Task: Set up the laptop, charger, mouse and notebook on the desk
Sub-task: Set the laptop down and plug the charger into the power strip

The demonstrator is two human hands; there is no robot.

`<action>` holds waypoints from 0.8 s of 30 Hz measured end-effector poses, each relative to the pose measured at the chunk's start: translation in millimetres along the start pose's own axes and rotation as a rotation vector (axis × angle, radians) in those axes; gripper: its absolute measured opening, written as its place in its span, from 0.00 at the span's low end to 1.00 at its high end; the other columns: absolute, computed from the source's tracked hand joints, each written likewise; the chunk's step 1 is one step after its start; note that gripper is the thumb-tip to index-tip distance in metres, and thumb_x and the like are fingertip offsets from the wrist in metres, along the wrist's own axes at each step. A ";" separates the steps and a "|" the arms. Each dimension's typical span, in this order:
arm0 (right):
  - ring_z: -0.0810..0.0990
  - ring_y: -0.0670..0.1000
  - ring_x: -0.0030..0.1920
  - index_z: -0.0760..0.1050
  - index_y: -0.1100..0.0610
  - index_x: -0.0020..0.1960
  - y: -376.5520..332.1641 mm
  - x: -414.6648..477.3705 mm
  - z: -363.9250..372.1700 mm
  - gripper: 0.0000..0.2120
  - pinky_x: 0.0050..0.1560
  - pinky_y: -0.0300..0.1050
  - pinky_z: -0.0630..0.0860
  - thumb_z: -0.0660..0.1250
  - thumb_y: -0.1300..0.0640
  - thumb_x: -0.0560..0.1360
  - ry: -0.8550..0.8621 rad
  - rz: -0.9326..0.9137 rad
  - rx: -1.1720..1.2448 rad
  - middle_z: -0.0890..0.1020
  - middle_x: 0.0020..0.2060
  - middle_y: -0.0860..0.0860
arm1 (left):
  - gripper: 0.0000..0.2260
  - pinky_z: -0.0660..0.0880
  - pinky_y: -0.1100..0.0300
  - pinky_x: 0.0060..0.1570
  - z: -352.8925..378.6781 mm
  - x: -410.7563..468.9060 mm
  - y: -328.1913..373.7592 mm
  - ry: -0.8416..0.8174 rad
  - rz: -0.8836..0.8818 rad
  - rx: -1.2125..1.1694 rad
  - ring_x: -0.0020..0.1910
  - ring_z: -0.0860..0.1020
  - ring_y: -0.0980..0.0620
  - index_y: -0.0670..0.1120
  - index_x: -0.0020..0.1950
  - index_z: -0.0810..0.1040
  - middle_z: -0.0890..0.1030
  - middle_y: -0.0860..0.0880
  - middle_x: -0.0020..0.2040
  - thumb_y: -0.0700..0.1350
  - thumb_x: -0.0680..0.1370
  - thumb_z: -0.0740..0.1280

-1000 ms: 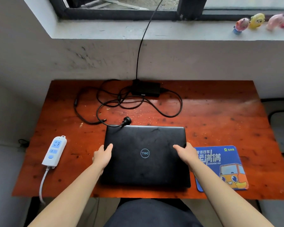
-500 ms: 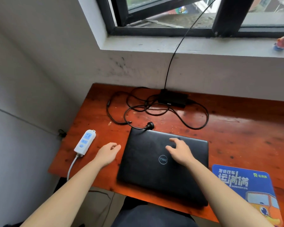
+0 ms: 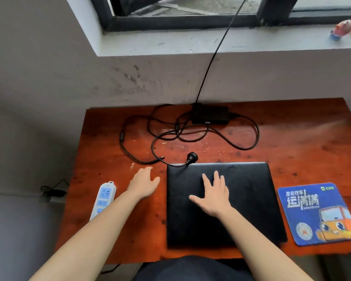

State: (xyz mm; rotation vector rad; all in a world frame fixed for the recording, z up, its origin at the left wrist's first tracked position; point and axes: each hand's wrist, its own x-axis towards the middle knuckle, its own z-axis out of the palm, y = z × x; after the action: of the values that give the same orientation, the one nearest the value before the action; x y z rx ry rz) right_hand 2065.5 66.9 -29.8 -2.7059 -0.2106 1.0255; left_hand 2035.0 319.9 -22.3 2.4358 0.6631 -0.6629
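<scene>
Fingers (image 3: 216, 179) of right hand (image 3: 213, 197) flat, spread on smooth black laptop (image 3: 251, 199); left hand (image 3: 144, 182) loose, open.

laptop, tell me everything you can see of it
The laptop is a matte black slab, lid shut, lying flat near the front edge of the red-brown desk. The right hand rests on the lid, fingers spread. The cable of a black plug meets its far left corner. A blue mouse pad lies apart on its right.

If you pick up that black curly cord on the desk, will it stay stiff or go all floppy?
Probably floppy: the cord lies in loose loops on the desk, so it would likely dangle. The boxy charger brick looks solid and may drag one end down. The loops cross, so they might snag.
</scene>
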 end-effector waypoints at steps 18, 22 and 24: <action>0.38 0.62 0.79 0.41 0.47 0.81 -5.3 -0.4 -10.5 0.50 0.73 0.61 0.64 0.59 0.26 0.70 -0.090 0.049 -0.194 0.36 0.80 0.57 | 0.14 0.74 0.53 0.58 33.4 6.4 -38.6 0.228 0.394 0.169 0.61 0.75 0.45 0.43 0.65 0.77 0.78 0.45 0.60 0.40 0.80 0.64; 0.34 0.68 0.77 0.31 0.47 0.79 -44.2 0.0 12.3 0.61 0.76 0.67 0.44 0.58 0.19 0.63 -0.087 0.121 -0.109 0.33 0.77 0.65 | 0.14 0.77 0.51 0.56 35.7 -3.6 -55.4 0.216 0.434 0.121 0.60 0.76 0.44 0.40 0.64 0.78 0.79 0.43 0.58 0.35 0.79 0.63; 0.28 0.70 0.74 0.24 0.44 0.76 -64.3 -1.3 29.4 0.65 0.73 0.71 0.39 0.58 0.17 0.57 -0.099 0.103 -0.088 0.26 0.74 0.65 | 0.13 0.78 0.51 0.53 34.2 -4.8 -56.9 0.210 0.454 0.108 0.58 0.76 0.44 0.40 0.63 0.79 0.79 0.43 0.57 0.35 0.79 0.64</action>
State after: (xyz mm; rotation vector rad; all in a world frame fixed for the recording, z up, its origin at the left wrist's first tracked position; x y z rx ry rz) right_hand 2041.8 133.4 -32.7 -2.7727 -0.1379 1.2090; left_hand 1988.2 340.3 -65.1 2.6489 0.1350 -0.2676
